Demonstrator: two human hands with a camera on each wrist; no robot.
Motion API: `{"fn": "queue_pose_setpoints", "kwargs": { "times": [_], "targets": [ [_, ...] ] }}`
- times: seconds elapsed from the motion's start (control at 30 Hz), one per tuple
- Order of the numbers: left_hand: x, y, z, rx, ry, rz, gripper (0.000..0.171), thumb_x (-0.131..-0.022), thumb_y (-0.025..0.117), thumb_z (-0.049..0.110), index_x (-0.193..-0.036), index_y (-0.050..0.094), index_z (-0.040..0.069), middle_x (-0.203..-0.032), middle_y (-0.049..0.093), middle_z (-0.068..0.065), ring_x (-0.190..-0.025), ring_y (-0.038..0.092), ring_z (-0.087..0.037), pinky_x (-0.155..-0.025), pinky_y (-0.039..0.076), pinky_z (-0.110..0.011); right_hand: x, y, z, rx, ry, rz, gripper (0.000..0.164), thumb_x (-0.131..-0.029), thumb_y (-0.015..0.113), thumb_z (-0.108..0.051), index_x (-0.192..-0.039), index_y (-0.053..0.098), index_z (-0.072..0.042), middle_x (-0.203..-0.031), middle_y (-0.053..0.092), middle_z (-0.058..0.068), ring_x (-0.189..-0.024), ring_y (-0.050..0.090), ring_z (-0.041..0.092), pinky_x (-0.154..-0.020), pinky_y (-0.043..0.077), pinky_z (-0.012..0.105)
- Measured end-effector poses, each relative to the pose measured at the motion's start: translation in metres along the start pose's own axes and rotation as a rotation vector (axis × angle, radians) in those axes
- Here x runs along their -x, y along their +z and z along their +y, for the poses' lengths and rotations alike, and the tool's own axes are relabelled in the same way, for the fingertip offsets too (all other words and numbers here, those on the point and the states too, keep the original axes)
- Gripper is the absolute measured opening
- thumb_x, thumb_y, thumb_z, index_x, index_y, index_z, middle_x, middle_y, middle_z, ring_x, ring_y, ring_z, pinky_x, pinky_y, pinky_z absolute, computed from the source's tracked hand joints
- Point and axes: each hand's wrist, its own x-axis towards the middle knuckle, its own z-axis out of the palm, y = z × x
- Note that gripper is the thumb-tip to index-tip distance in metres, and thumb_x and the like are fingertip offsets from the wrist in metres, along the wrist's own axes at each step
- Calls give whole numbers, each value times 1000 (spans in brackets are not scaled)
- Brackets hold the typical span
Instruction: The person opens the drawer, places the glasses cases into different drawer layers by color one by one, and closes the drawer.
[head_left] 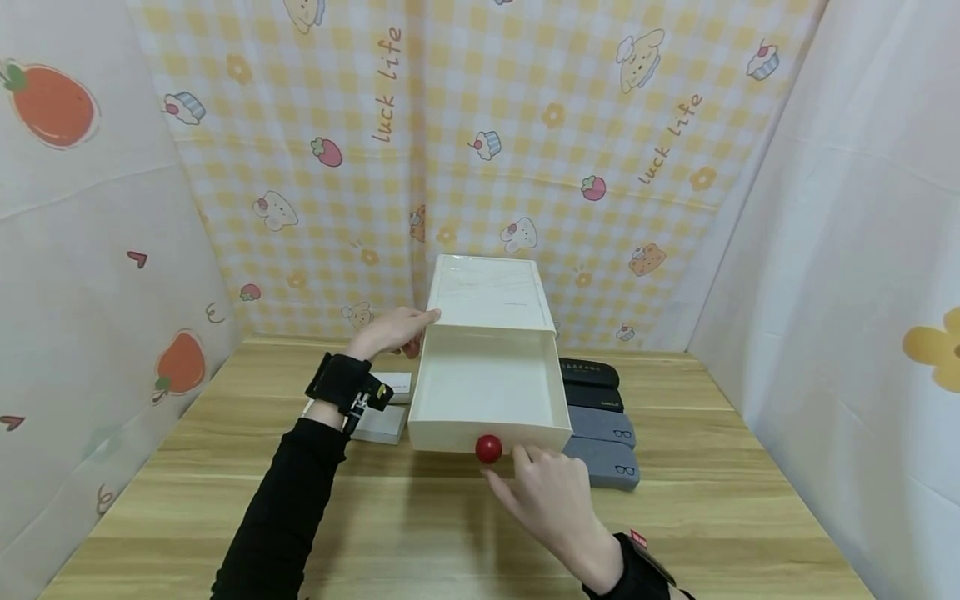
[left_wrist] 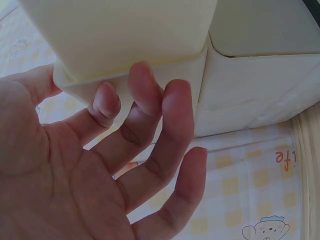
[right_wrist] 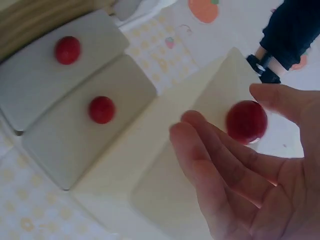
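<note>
A white drawer box [head_left: 491, 287] stands toward the back of the table, its top drawer [head_left: 442, 437] pulled well out. No objects show inside the drawer. My left hand [head_left: 392, 332] touches the box's left side with the thumb; the other fingers are loosely bent beside it in the left wrist view. My right hand [head_left: 551, 496] is at the drawer front, thumb and fingers spread around the round red knob [head_left: 488, 448] without a visible pinch. Two more red knobs [right_wrist: 102, 109] sit on drawer fronts in the right wrist view.
Right of the box lie two grey glasses cases [head_left: 603, 463] and two black cases [head_left: 592, 397]. White flat boxes [head_left: 382, 422] lie at its left, partly behind my left wrist. The wooden table [head_left: 420, 533] is bordered by patterned cloth [head_left: 480, 183] at the back and sides.
</note>
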Motion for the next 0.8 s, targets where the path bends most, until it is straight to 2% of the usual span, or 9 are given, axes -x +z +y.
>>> {"fn": "queue_pose_setpoints", "kwargs": {
  "times": [0.1, 0.2, 0.27, 0.37, 0.47, 0.6, 0.8],
  "targets": [
    [0, 1, -1, 5, -1, -1, 53, -101, 31, 49, -87, 60, 6, -71, 62, -3, -68, 60, -15, -61, 43, -25, 12, 6, 7, 17, 0, -69, 49, -70, 78, -45, -54, 41, -16, -49, 37, -7, -41, 32, 7, -40, 12, 19],
    [-1, 1, -1, 3, 0, 4, 54, -101, 31, 49, -95, 62, 5, -72, 62, -4, -69, 60, -15, -63, 43, -26, 23, 16, 17, 38, -4, -140, 41, -69, 80, -42, -61, 51, -14, -55, 50, -3, -47, 47, 12, -37, 26, 23],
    [-1, 1, -1, -1, 5, 6, 54, -101, 31, 49, -96, 62, 4, -72, 63, -4, -70, 61, -15, -66, 44, -28, 30, 24, 26, 53, -18, -175, 36, -69, 81, -41, -72, 60, -11, -63, 57, 0, -54, 54, 15, -39, 35, 27],
    [1, 1, -1, 1, 15, 7, 56, -100, 31, 50, -92, 61, 4, -72, 64, -6, -70, 62, -16, -69, 46, -32, 38, 38, 42, 60, -49, -231, 41, -69, 81, -41, -88, 67, -7, -75, 64, 3, -66, 58, 18, -48, 42, 29],
    [3, 0, 1, 7, 30, 11, 57, -99, 31, 53, -87, 60, 6, -70, 63, -5, -68, 61, -15, -67, 45, -31, 44, 51, 60, 69, -76, -320, 51, -70, 80, -43, -102, 67, -6, -88, 65, 5, -77, 60, 20, -60, 46, 32],
    [2, 2, -1, 24, 31, 20, 56, -100, 31, 52, -80, 58, 7, -68, 63, -5, -64, 60, -14, -64, 44, -28, 52, 66, 85, 50, -85, -422, 58, -72, 78, -45, -112, 62, -7, -100, 62, 9, -92, 60, 26, -74, 49, 39],
    [-4, 5, -4, 24, 12, 44, 52, -101, 33, 48, -72, 54, 9, -68, 64, -7, -62, 59, -14, -60, 42, -26, 64, 81, 115, 56, -125, -446, 64, -74, 73, -51, -121, 59, -9, -114, 58, 15, -101, 57, 32, -80, 49, 45]
  ]
}}
